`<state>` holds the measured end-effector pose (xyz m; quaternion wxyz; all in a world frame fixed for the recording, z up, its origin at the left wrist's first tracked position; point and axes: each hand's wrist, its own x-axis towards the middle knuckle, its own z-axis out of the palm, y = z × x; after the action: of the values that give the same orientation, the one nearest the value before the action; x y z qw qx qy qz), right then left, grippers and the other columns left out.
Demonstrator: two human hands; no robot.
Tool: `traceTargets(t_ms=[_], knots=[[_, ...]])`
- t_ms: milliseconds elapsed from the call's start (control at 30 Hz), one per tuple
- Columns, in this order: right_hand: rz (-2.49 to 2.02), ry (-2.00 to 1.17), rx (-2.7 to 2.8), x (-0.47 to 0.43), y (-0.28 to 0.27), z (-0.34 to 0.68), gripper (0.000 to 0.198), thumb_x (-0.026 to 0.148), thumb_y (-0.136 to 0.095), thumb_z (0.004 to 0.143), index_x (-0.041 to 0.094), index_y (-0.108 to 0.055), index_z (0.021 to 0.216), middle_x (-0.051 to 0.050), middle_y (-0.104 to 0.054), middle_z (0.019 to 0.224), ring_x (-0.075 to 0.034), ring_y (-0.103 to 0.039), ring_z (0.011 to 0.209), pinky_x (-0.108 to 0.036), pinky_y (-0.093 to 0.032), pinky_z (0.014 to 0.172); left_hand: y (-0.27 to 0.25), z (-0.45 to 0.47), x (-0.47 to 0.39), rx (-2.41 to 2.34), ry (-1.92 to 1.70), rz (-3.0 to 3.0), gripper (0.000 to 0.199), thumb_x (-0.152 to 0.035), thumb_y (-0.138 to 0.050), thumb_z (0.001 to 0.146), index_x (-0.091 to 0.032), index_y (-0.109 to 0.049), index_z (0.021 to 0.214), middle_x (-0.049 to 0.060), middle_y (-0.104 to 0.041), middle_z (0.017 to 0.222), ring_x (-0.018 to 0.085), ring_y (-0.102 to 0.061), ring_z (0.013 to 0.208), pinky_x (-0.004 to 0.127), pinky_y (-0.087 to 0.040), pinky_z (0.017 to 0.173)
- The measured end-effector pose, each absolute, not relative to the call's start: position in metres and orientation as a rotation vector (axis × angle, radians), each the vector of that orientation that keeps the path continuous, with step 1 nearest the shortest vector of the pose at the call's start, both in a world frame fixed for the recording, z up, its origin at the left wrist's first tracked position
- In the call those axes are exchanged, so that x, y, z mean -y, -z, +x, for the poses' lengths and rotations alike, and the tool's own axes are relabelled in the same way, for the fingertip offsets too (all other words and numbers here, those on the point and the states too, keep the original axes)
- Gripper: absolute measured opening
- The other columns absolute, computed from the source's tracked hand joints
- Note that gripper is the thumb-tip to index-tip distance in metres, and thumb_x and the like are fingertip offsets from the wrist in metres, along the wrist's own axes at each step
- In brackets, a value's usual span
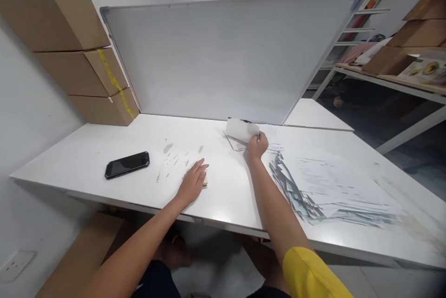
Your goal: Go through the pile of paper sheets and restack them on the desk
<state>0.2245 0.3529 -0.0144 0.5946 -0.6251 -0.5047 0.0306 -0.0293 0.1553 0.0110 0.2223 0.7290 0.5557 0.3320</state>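
My left hand [193, 180] lies over a small pale block [205, 182] on the white table, its fingers curving across the top and hiding most of it. A dark mark shows on the block's near side. Farther back, my right hand [258, 145] is closed on the edge of a curled white sheet of paper [239, 129], which has a dark patch along its top. Below that sheet lie more thin papers [238, 146]. Beside my right forearm spreads a pile of printed sheets [324, 182] with dark, cut-looking edges.
A black phone [127, 165] lies on the white table [223, 205] at left, near grey smudges [167, 148]. A whiteboard [230, 56] stands along the back. Stacked cardboard boxes [101, 72] fill the left corner. A shelf with boxes [393, 61] is at right.
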Motion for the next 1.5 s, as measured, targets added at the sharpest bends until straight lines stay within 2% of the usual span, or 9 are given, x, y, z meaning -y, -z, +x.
traceTargets(t_ms=[267,533,733,833,933,1033,1133,1300,1500], knots=[[-1.434,-0.150,1.678,-0.343,0.015,0.216,0.033,0.019,-0.040,0.076,0.018,-0.065,0.097,-0.009,-0.067,0.101,-0.023,-0.055,0.098,-0.036,-0.038,0.092,-0.007,-0.029,-0.157,-1.533,-0.915,2.019,0.047,-0.045,-0.024,0.099,-0.026,-0.053,0.131,0.002,-0.036,0.152,0.022,-0.031,0.140,0.044,-0.027,0.116],[-1.560,-0.255,1.958,-0.344,0.024,0.214,0.050,0.028,-0.056,0.073,0.017,-0.060,0.121,-0.012,-0.056,0.129,-0.028,-0.047,0.117,-0.037,-0.032,0.099,-0.008,-0.029,-0.154,-1.530,-0.935,2.034,0.046,-0.043,-0.024,0.099,-0.027,-0.053,0.130,0.002,-0.038,0.151,0.021,-0.033,0.139,0.042,-0.028,0.116],[-1.574,-0.290,1.916,-0.342,0.019,0.215,0.041,0.022,-0.049,0.078,0.018,-0.064,0.115,-0.010,-0.062,0.123,-0.025,-0.050,0.111,-0.035,-0.034,0.097,-0.009,-0.028,-0.155,-1.526,-0.946,2.017,0.045,-0.043,-0.026,0.099,-0.027,-0.054,0.129,0.002,-0.039,0.150,0.022,-0.035,0.138,0.044,-0.028,0.115],[-1.576,-0.294,1.787,-0.339,0.010,0.215,0.037,0.022,-0.044,0.081,0.015,-0.065,0.110,-0.012,-0.065,0.113,-0.025,-0.053,0.106,-0.035,-0.038,0.093,-0.006,-0.028,-0.155,-1.526,-0.957,2.010,0.044,-0.043,-0.027,0.099,-0.028,-0.054,0.129,0.001,-0.039,0.150,0.022,-0.035,0.138,0.044,-0.028,0.115],[-1.532,-0.267,1.575,-0.329,-0.011,0.213,0.039,0.032,-0.039,0.088,0.011,-0.061,0.113,-0.015,-0.064,0.111,-0.025,-0.054,0.103,-0.037,-0.042,0.089,-0.004,-0.028,-0.155,-1.530,-0.974,1.998,0.043,-0.043,-0.028,0.099,-0.028,-0.054,0.130,0.002,-0.040,0.150,0.021,-0.036,0.138,0.044,-0.027,0.116],[-1.259,-0.309,1.037,-0.298,-0.033,0.213,0.045,0.045,-0.040,0.090,0.010,-0.060,0.109,-0.014,-0.066,0.101,-0.024,-0.058,0.095,-0.037,-0.048,0.082,-0.003,-0.030,-0.155,-1.514,-0.992,1.998,0.043,-0.042,-0.029,0.098,-0.027,-0.054,0.130,0.003,-0.040,0.150,0.021,-0.036,0.138,0.045,-0.028,0.115],[-0.959,-0.452,0.582,-0.241,-0.036,0.213,0.041,0.050,-0.051,0.085,0.014,-0.061,0.100,-0.009,-0.067,0.091,-0.022,-0.062,0.088,-0.035,-0.052,0.076,-0.002,-0.032,-0.156,-1.511,-0.985,2.018,0.042,-0.041,-0.031,0.098,-0.026,-0.054,0.130,0.004,-0.039,0.150,0.022,-0.033,0.139,0.046,-0.027,0.115],[-0.824,-0.892,0.372,-0.126,-0.001,0.199,0.026,0.036,-0.069,0.073,0.021,-0.062,0.093,-0.001,-0.070,0.079,-0.017,-0.067,0.080,-0.031,-0.058,0.075,-0.010,-0.030,-0.157,-1.513,-0.995,2.069,0.040,-0.035,-0.035,0.095,-0.021,-0.056,0.127,0.007,-0.040,0.149,0.024,-0.029,0.142,0.046,-0.024,0.117],[-0.874,-1.427,0.027,-0.040,0.018,0.192,0.026,0.016,-0.061,0.070,0.018,-0.064,0.095,-0.001,-0.073,0.080,-0.017,-0.070,0.087,-0.029,-0.059,0.082,-0.035,-0.025,-0.138,-1.496,-1.162,2.063,0.042,-0.042,-0.032,0.096,-0.023,-0.059,0.121,0.004,-0.045,0.146,0.025,-0.018,0.145,0.048,-0.022,0.117]])
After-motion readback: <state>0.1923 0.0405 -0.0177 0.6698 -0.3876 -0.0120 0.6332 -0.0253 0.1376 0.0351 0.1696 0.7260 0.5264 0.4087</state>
